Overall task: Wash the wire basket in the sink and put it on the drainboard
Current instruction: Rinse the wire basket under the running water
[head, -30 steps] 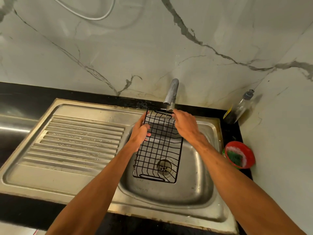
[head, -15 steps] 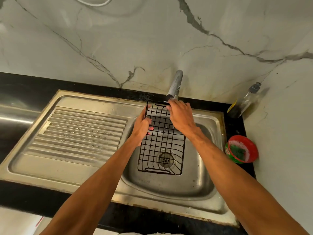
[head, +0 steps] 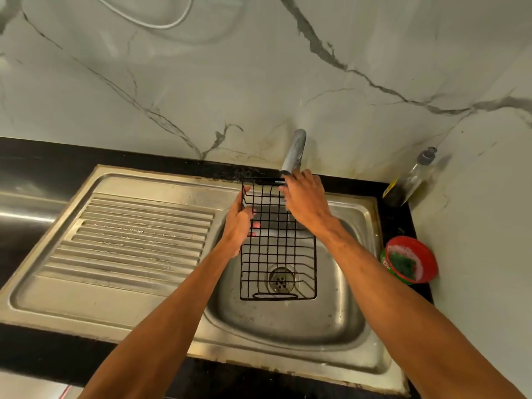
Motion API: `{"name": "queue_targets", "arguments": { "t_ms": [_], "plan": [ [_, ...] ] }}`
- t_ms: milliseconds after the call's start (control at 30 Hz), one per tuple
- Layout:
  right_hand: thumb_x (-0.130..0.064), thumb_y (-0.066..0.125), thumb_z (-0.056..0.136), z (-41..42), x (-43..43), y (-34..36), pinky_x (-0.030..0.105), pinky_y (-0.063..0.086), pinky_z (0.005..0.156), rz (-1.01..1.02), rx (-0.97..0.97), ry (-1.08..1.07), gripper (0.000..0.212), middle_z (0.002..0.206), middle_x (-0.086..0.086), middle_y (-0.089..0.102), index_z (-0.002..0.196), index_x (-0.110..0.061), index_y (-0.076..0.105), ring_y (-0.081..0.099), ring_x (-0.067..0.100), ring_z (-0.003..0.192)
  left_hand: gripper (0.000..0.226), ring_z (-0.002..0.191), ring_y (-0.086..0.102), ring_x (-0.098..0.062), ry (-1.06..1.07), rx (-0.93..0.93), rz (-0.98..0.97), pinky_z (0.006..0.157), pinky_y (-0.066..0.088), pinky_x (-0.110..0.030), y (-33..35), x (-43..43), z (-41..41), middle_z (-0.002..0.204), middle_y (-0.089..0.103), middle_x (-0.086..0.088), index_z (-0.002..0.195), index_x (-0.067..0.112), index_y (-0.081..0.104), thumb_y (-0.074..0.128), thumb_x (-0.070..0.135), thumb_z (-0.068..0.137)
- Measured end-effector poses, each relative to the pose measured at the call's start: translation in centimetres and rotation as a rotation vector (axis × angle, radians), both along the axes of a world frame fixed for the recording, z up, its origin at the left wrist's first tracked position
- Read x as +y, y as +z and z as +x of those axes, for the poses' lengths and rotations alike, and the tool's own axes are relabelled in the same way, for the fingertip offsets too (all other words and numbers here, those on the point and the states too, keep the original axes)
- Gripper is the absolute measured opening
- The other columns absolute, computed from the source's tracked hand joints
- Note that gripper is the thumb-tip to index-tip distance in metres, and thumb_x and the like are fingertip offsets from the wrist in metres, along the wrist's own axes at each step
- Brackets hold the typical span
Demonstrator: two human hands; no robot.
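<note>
**Asker:** Where is the wire basket?

**Me:** The black wire basket (head: 277, 254) is in the steel sink (head: 288, 329), over the bowl, with its long side running from six to twelve o'clock. Its far end sits just below the tap (head: 294, 151) at twelve. The drain (head: 281, 279) shows through the mesh near the six o'clock end. I cannot tell whether that end touches the bowl.

**Asker:** And your hands?

**Me:** My left hand (head: 238, 226) grasps the basket's nine o'clock side, with the fingers curled through the mesh. My right hand (head: 306, 201) lies over the one o'clock corner, under the spout, fingertips at the far rim. The back of the hand hides them, so I cannot tell whether they close round the wire.

**Asker:** What surrounds the bowl?

**Me:** The ribbed drainboard (head: 138, 234) lies at nine o'clock, part of the same steel unit, which is set into a black tabletop (head: 43, 156). At two o'clock a clear bottle (head: 408, 180) with a grey cap leans against the marble wall (head: 201, 82). At three o'clock sits a red tub (head: 426, 254) holding a green scrubber (head: 403, 264).
</note>
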State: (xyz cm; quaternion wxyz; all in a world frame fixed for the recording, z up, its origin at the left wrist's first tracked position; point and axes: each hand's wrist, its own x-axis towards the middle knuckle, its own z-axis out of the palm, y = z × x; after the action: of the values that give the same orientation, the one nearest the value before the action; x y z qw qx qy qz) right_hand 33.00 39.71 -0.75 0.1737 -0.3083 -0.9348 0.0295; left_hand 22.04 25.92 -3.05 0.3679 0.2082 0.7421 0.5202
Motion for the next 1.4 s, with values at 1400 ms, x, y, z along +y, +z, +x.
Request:
{"name": "queue_targets", "arguments": {
  "t_ms": [1400],
  "plan": [
    [-0.047, 0.053, 0.095, 5.7, -7.9, -4.4, 0.033, 0.037, 0.098, -0.302, 0.526, -0.067, 0.042, 0.126, 0.0, 0.049, 0.126, -0.019, 0.062, 0.048, 0.013, 0.119, 0.018, 0.073, 0.072, -0.025, 0.496, -0.672, 0.28, 0.069, 0.063, -0.038, 2.8, 2.6, 4.5, 0.1, 0.072, -0.02, 0.118, 0.004, 0.057, 0.043, 0.012, 0.109]
  ]
}}
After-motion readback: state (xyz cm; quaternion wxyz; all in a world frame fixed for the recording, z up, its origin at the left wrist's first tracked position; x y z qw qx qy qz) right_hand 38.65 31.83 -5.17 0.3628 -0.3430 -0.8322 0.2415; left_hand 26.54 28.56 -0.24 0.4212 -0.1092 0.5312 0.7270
